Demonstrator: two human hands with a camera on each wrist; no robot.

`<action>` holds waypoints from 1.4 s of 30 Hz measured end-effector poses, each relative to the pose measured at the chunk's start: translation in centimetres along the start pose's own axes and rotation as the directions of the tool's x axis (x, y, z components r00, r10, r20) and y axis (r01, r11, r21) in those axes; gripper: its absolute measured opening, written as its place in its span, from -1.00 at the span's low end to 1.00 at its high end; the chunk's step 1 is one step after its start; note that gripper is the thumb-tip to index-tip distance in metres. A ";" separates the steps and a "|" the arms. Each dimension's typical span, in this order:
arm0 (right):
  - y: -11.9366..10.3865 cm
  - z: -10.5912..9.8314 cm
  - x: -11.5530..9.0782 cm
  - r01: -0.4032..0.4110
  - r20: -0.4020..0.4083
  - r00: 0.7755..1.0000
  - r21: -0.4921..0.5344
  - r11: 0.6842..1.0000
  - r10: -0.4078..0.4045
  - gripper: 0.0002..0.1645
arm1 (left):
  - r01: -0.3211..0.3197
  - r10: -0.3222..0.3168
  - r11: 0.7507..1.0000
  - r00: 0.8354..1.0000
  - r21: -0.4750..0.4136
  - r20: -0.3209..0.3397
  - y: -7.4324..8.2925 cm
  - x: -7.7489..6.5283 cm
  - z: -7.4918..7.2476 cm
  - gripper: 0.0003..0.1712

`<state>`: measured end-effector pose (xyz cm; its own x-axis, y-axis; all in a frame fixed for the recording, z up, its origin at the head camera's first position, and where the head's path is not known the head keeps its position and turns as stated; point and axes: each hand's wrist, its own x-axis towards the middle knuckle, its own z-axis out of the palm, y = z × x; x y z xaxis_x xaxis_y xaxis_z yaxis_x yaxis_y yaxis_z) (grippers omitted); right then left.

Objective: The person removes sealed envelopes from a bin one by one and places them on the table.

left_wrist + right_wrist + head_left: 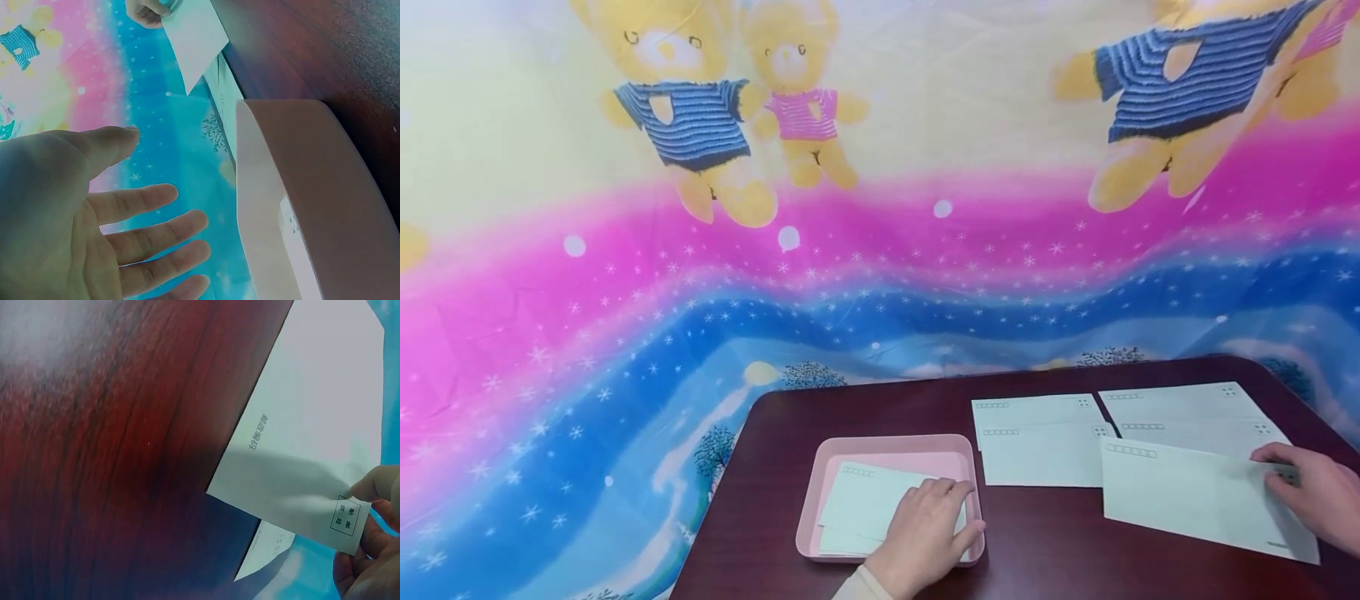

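Note:
My right hand [1318,492] pinches a white envelope [1187,500] by its stamp corner, thumb on the printed face. The envelope is tilted and overlaps the lower one of two envelopes [1180,404] lying at the back right. In the right wrist view, my fingers [375,484] grip the corner beside the printed stamp box. My left hand [928,529] hovers over the right part of a pink tray [820,492], and its fingers [150,244] look spread and relaxed in the left wrist view. Several white envelopes [880,492] lie stacked inside the tray, partly hidden by that hand.
Another overlapping pair of envelopes [1045,462] lies right of the tray, stamp corners toward the right. All rest on a dark reddish-brown table [752,500] with rounded back corners. Behind it hangs a colourful cloth [880,233] printed with bears and snowflakes.

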<state>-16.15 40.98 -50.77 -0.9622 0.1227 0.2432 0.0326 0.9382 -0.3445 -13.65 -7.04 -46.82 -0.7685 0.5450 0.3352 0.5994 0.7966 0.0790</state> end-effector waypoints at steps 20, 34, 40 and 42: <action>2.9 1.5 1.2 0.017 -0.012 1.000 -0.085 0.996 -0.018 -0.77 | -0.048 0.049 0.998 0.999 0.027 -0.011 1.1 0.3 0.7 -0.54; 4.8 2.0 2.6 0.033 -0.042 0.998 -0.102 0.994 -0.037 -0.78 | -0.083 0.084 0.996 0.996 0.045 -0.013 1.8 0.5 1.1 -0.53; 5.5 2.4 2.9 0.030 -0.036 0.999 -0.121 0.992 -0.035 -0.79 | -0.093 0.093 0.995 0.996 0.045 -0.007 2.0 0.6 1.3 -0.53; 5.6 2.4 2.9 0.029 -0.032 0.999 -0.130 0.991 -0.034 -0.80 | -0.096 0.096 0.994 0.995 0.043 -0.005 2.1 0.6 1.3 -0.54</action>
<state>-19.43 45.77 -54.17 -0.9536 0.1012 0.2836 0.0392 0.9755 -0.2165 -13.15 -4.68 -47.71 -0.7063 0.6177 0.3460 0.6599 0.7514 0.0057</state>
